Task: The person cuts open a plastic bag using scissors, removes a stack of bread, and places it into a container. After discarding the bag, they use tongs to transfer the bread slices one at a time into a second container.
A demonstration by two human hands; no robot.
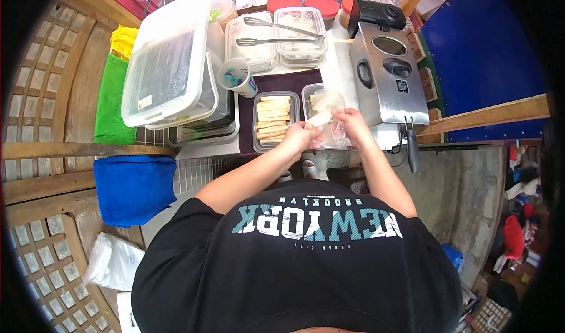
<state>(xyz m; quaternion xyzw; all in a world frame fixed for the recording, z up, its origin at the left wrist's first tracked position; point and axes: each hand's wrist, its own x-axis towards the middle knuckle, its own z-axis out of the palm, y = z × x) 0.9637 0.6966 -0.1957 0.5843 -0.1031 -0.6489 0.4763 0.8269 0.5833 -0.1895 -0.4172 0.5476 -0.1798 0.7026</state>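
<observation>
Between my two hands is a thin clear plastic bag, with pale, whitish sheet-like pieces at its upper part. My left hand pinches its left side, fingers closed. On the right side, my right hand grips it with thumb and fingers together. Just left of my left hand, a clear container holds several pale rolled sticks laid in a row. A second clear container sits behind the bag, which partly covers it and its contents.
A steel deep fryer with a black handle stands at right. Two whisk-like or tong-like utensils lie on lidded containers. A cup and large plastic bins stand at left; red-lidded tubs are behind.
</observation>
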